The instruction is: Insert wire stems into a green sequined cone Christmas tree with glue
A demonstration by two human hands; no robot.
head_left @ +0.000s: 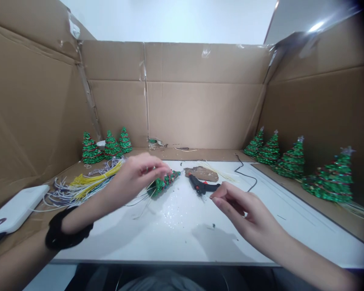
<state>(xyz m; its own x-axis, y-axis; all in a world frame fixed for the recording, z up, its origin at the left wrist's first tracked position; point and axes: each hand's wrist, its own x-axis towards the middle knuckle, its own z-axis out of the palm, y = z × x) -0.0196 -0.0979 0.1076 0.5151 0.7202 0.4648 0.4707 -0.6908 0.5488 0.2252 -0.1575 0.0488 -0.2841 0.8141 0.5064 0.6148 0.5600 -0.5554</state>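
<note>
The left hand (136, 174) pinches a glittery miniature Christmas tree (164, 182) tilted sideways, exposing its base, while the right hand (242, 210), fingers loosely curled and empty, nears the glue gun (202, 185) (finished trees line both cardboard walls).

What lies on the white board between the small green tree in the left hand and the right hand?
In the head view, a black glue gun lies between the small green tree held by the left hand and the right hand.
</note>
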